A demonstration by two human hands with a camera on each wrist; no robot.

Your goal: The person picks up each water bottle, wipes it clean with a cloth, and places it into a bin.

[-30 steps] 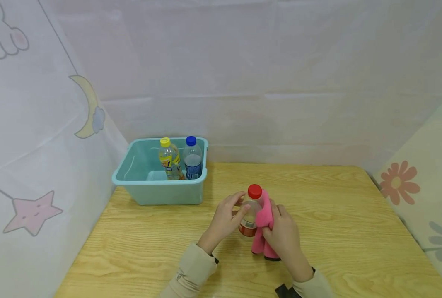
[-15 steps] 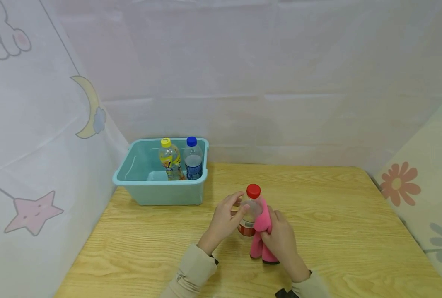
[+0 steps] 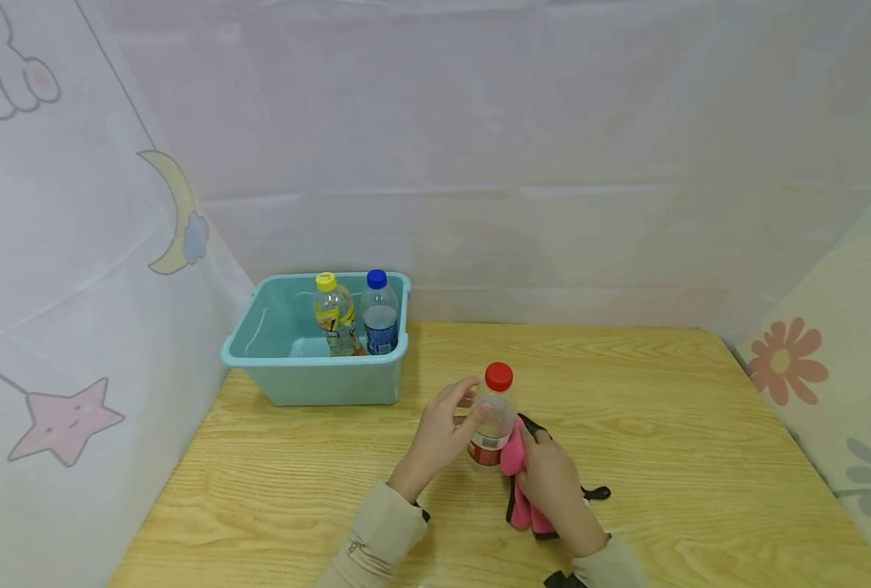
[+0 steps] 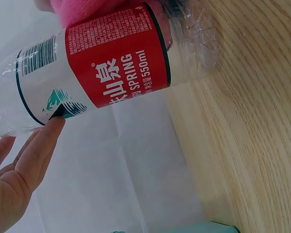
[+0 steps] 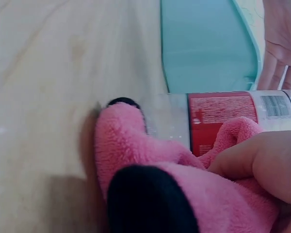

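An upright plastic water bottle (image 3: pixel 491 420) with a red cap and red-and-white label stands on the wooden table in the head view. My left hand (image 3: pixel 441 433) is at its left side; the left wrist view shows fairly straight fingers (image 4: pixel 36 150) touching the label's edge. A fluffy pink cloth (image 5: pixel 131 136) with black edging is bunched in my right hand (image 3: pixel 555 482), which grips it against the bottle's right side. Part of the cloth hides the bottle's label (image 5: pixel 223 109) in the right wrist view. A black loop (image 3: pixel 597 493) sticks out right of that hand.
A light teal basin (image 3: pixel 317 380) stands at the table's back left. Inside it are a yellow-capped bottle (image 3: pixel 337 318) and a blue-capped bottle (image 3: pixel 380 318). A pale printed curtain (image 3: pixel 553 163) rises behind and beside the wooden table (image 3: pixel 663 408).
My right hand has moved down along the bottle's side with the cloth, which has shifted and now shows more black edging and its loop. My left hand and the bottle have barely moved.
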